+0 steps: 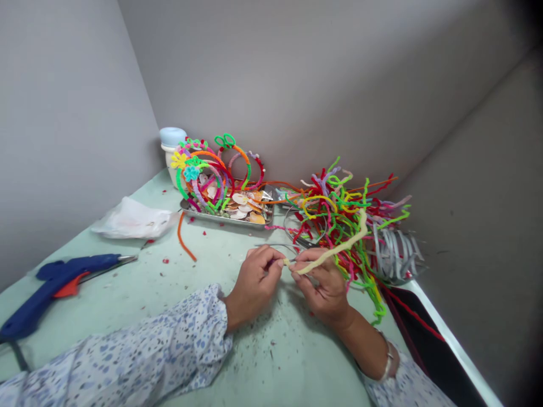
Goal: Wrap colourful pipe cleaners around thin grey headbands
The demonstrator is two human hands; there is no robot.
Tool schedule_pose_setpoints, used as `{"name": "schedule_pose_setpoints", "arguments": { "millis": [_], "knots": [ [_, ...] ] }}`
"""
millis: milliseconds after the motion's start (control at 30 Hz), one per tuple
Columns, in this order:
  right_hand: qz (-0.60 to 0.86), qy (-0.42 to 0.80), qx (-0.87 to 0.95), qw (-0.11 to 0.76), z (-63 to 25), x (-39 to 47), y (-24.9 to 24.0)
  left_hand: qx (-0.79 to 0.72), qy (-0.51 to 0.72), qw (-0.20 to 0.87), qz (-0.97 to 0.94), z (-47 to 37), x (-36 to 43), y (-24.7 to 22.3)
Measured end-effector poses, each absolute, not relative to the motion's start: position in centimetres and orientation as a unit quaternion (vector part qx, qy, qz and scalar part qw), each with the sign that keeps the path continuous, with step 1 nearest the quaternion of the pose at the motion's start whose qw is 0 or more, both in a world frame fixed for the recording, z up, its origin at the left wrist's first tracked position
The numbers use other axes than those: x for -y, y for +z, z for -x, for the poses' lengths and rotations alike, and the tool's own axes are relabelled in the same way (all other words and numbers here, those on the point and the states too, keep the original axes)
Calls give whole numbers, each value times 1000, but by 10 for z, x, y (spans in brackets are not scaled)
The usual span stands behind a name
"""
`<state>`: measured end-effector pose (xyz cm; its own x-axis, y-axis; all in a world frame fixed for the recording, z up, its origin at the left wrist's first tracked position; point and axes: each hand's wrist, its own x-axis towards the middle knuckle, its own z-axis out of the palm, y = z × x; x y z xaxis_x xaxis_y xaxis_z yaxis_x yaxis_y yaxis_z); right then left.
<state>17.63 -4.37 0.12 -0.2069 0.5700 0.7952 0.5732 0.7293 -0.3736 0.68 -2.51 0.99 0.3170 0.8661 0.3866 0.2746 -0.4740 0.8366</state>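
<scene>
A pale yellow pipe cleaner (335,250) runs from my fingertips up to the right, its far end bent upward. My right hand (324,285) pinches it near its lower end, with the fingers curled. Close beside it, my left hand (258,281) is closed, thumb against forefinger, at the short end of the same pipe cleaner. Just beyond my fingers shows a thin grey band (278,245); whether it is in my grip I cannot tell. A heap of coloured pipe cleaners (335,206) lies beyond my right hand.
A metal tray (224,217) holds small flat pieces and finished pipe-cleaner hoops (212,169). A blue glue gun (63,282) lies left, near a white plastic bag (133,219). A lidded container (172,144) stands behind. Grey bands (396,254) are bundled right. An orange pipe cleaner (183,240) lies mid-table.
</scene>
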Motion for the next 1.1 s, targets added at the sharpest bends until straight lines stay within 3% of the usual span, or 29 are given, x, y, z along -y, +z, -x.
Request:
{"name": "schedule_pose_setpoints", "arguments": {
  "millis": [1100],
  "knots": [
    [356,-58,809,464,-180,43,-1,-431,434,284,-738,-10,24,12]
  ]
}}
